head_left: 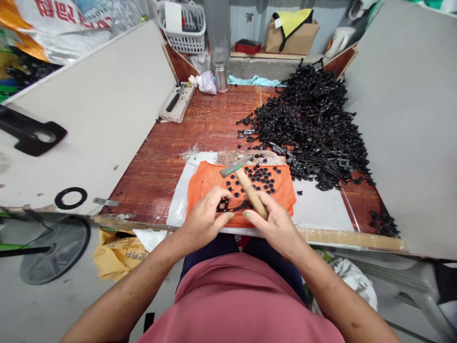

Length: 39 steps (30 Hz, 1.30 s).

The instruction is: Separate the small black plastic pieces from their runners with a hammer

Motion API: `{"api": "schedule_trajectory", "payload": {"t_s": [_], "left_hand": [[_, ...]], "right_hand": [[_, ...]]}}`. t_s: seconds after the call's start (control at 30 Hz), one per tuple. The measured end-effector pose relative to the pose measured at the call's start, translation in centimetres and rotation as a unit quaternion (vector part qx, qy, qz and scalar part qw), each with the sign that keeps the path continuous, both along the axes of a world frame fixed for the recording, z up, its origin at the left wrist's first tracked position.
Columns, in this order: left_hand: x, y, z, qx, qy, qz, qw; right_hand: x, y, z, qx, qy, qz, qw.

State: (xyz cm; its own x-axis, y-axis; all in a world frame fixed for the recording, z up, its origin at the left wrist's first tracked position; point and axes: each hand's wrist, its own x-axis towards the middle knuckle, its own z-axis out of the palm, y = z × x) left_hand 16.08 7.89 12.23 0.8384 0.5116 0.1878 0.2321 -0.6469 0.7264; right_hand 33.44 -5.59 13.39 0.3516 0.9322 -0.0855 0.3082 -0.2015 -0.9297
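Observation:
In my right hand (277, 220) is a hammer (247, 185), gripped by its wooden handle, its metal head pointing away from me. My left hand (204, 210) pinches one end of a slim black part (222, 206) with a small rectangular frame. The part's other end reaches toward my right fingers; whether they touch it is hidden. Both hands are over an orange cloth (198, 183) at the front of the table. Several small round black pieces (262, 177) lie loose on that cloth, just beyond my hands and partly behind the hammer.
A large heap of black parts (307, 124) covers the table's right side. At the back left, a second hammer (175, 98) rests on a stone block (183, 108), near a steel flask (221, 78). Pale panels (143, 95) flank the reddish tabletop (210, 119).

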Motion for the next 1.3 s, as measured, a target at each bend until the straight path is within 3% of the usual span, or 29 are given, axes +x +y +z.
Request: {"api": "schedule_trajectory", "payload": {"t_s": [0.13,0.3,0.37,0.47,0.73,0.9,1.03,1.3], "left_hand": [[0.2,-0.9,-0.2,0.028,-0.034,0.004,0.999],[-0.9,-0.9,0.8,0.046,-0.034,0.161,0.985],[-1.2,-1.0,1.2,0.024,0.011,0.181,0.983],[-0.8,-1.5,1.3,-0.037,0.058,0.149,0.986],[1.1,-2.3,0.1,-0.170,0.007,0.105,0.980],[1.1,0.9,-0.8,-0.151,0.015,0.123,0.981],[1.4,3.6,-1.2,-0.168,0.063,0.126,0.976],[2.5,4.4,-2.2,-0.220,0.065,0.111,0.967]], "right_hand": [[-1.3,0.5,-1.1,0.001,0.171,-0.028,0.985],[-1.7,-0.3,-1.7,-0.002,0.214,-0.101,0.972],[-1.9,-0.6,-1.7,0.004,0.209,-0.109,0.972],[-2.5,-0.9,-1.9,0.010,0.202,-0.116,0.972],[-4.1,-1.1,-2.9,0.026,0.182,-0.110,0.977],[-2.6,-2.5,-2.7,0.027,0.198,-0.084,0.976],[0.0,-5.0,-3.2,0.027,0.132,-0.149,0.980],[2.4,-9.1,-5.6,-0.036,0.109,-0.217,0.970]]}}
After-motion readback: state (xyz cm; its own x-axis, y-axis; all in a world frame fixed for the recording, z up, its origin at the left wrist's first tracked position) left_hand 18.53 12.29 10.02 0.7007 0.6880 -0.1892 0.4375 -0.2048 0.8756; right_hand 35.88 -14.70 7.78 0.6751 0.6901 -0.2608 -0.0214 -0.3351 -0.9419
